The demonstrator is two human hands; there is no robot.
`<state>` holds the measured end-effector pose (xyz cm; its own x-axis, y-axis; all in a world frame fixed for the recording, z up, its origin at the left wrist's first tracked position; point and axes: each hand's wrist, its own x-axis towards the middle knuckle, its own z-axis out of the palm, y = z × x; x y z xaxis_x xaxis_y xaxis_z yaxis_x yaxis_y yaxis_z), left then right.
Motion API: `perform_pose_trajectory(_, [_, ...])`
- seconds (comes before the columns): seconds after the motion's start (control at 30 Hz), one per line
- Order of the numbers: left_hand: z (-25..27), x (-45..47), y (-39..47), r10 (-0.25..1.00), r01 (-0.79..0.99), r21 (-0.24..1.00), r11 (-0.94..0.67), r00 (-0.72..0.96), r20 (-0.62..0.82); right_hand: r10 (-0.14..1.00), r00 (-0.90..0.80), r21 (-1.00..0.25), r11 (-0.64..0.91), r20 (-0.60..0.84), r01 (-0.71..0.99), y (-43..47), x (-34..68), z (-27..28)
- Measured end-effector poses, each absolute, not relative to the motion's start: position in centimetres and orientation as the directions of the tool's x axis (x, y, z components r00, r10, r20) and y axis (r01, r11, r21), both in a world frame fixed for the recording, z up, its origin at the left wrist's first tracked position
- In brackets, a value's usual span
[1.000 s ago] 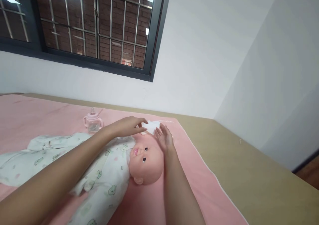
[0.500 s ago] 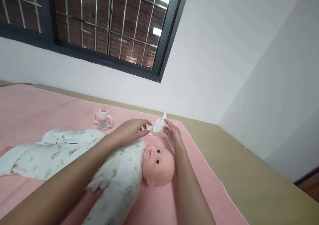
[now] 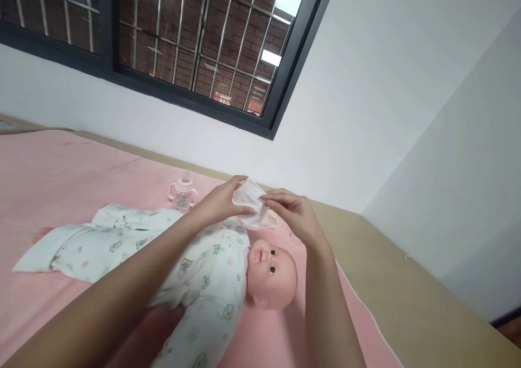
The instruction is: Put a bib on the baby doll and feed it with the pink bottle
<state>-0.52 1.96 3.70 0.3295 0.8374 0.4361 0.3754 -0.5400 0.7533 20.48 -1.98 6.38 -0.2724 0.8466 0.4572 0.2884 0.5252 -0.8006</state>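
Note:
Between my two hands is a white wipe [image 3: 249, 195], partly unfolded and held above the pink mat. My left hand [image 3: 222, 201] grips its left side between thumb and fingers. At its right edge, my right hand [image 3: 291, 210] pinches it with the fingertips. Just beneath the wipe, partly covered by it, lies a pale packet [image 3: 266, 220] on the mat. Nearer to me, a baby doll [image 3: 273, 274] lies on its back with its head to the right, dressed in a white printed outfit [image 3: 220, 273]. My left forearm crosses above its body.
A pink two-handled baby bottle [image 3: 183, 193] stands on the pink mat [image 3: 101, 162] behind the doll. The mat covers a tan surface [image 3: 391, 281] that runs along the white wall [image 3: 325, 151]. A dark-framed barred window [image 3: 203, 42] is above.
The wipe has been lifted and spread out between my hands. My left hand has closed on it, and my right hand has turned to pinch its edge. The view has shifted slightly.

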Motion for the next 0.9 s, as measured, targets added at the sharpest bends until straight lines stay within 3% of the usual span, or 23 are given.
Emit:
perform_pose_trajectory(0.17, [4.5, -1.6, 1.6, 0.809, 0.315, 0.778, -0.544, 0.442, 0.387, 0.823, -0.228, -0.761, 0.567, 0.519, 0.314, -2.6, 19.5, 6.6])
perform_pose_trajectory(0.53, [4.8, -1.6, 1.9, 0.834, 0.364, 0.784, -0.503, 0.443, 0.330, 0.737, -0.040, -0.621, 0.596, 0.675, 0.510, -2.2, 20.2, 6.7])
perform_pose_trajectory(0.73, [5.4, -2.8, 1.7, 0.816, 0.348, 0.762, -0.545, 0.427, 0.389, 0.782, -0.170, -0.669, 0.607, 0.600, 0.430, -2.6, 19.5, 6.7])
perform_pose_trajectory(0.9, [6.3, -3.1, 0.5, 0.734, 0.275, 0.742, -0.611, 0.548, 0.401, 0.784, -0.325, -0.634, 0.619, 0.528, 0.464, -3.6, 18.1, 6.9])
